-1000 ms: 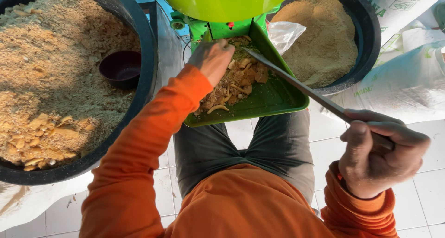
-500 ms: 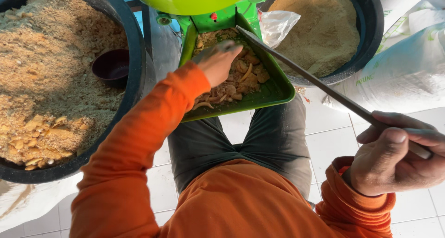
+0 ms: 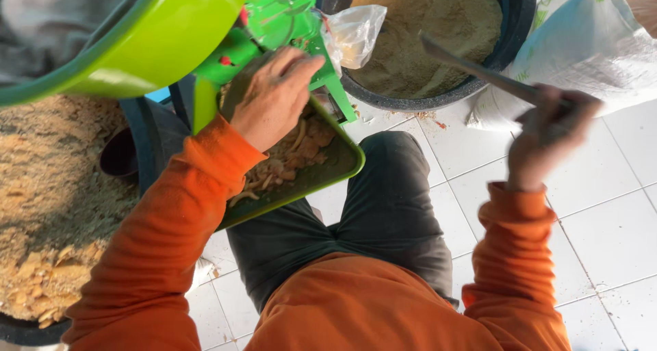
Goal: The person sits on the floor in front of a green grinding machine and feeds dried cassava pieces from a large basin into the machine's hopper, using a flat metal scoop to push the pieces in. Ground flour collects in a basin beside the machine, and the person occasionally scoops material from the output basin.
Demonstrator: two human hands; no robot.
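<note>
Metal rod (image 3: 479, 70) — right fingers (image 3: 547, 111) curled round

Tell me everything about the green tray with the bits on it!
The green tray is a flat, shiny tray that looks like plastic or painted metal, with a raised rim and rounded corner. It slopes out from the green machine over the person's lap. Pale, dry chips lie piled on it. The left hand rests palm down on the chips at its upper end, hiding that part. The right hand, holding a long stick, stays clear of it.
</note>
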